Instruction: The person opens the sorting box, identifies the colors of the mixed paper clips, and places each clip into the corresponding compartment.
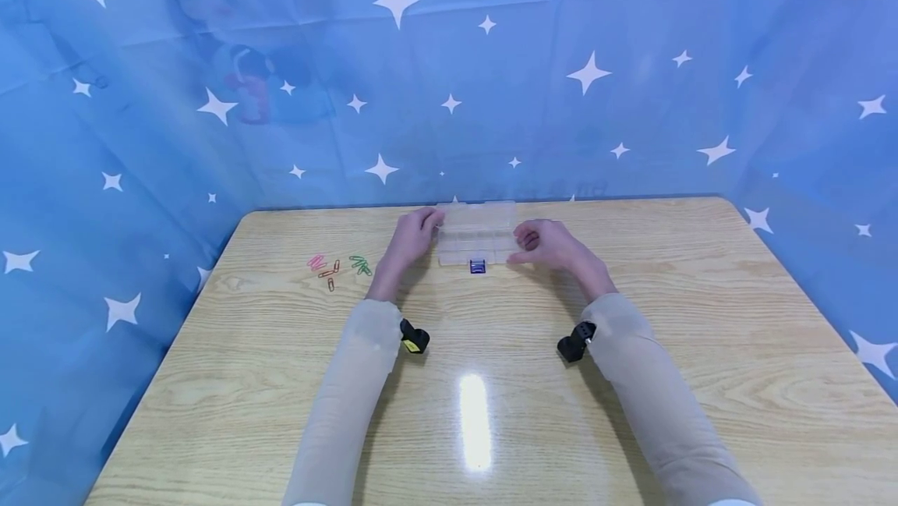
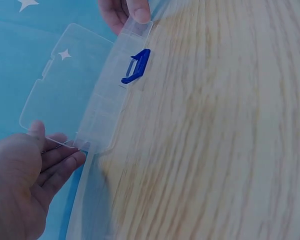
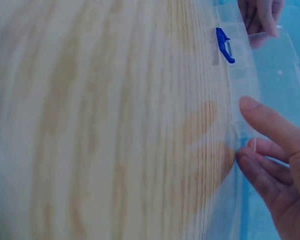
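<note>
So at this point the clear box (image 1: 475, 235) sat at the far middle of the table (image 1: 491, 381), lid (image 2: 65, 85) swung open toward the backdrop, blue latch (image 1: 478, 266) hanging off the near edge. I had one hand on each end. My left hand (image 1: 412, 237) was at the left end, fingers (image 2: 57, 160) mostly straight and relaxed, thumb resting on the lid's corner, not really clamping anything. My right hand (image 1: 550, 245) was at the right end, thumb on the box's near wall and the other fingers (image 3: 262, 167) loosely bent beside it. From the wrist view it looked more like steadying than a proper grip, though I couldn't fully tell how hard it pressed.

My take on doing this bit well: brace both ends evenly so the box doesn't skate on the smooth wood, and keep the lid all the way back so the compartments stay reachable. Thin plastic like that probably flexes, so light pressure.

The paperclips (image 1: 337, 266) lay in a loose scatter well off to the left: pink, orange, green.
</note>
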The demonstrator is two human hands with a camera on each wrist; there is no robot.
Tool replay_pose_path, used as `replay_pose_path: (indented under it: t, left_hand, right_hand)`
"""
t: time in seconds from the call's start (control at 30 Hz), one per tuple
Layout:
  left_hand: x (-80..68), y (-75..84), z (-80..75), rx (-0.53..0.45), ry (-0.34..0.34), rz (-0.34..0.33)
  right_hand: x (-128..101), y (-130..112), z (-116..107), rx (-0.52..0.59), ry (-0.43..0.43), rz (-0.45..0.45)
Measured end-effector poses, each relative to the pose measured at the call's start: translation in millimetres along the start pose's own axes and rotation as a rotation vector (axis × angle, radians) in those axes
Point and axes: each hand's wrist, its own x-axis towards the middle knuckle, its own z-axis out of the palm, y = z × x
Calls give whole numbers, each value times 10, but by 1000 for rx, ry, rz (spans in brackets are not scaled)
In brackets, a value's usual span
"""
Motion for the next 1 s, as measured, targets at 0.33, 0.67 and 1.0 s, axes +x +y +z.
replay_pose_path:
  t: [0.33,0.67,1.0]
  left_hand:
    - [24,-30,42,-2,23,-27]
    - [-9,-136,82,-102,11,-135]
    - [9,-103,117,-192,96,-269]
  right_hand:
    - [-7,2,4,4,-2,10]
    - [-5,1,8,-5,7,3]
    - [-21,3,23,19,17,-5]
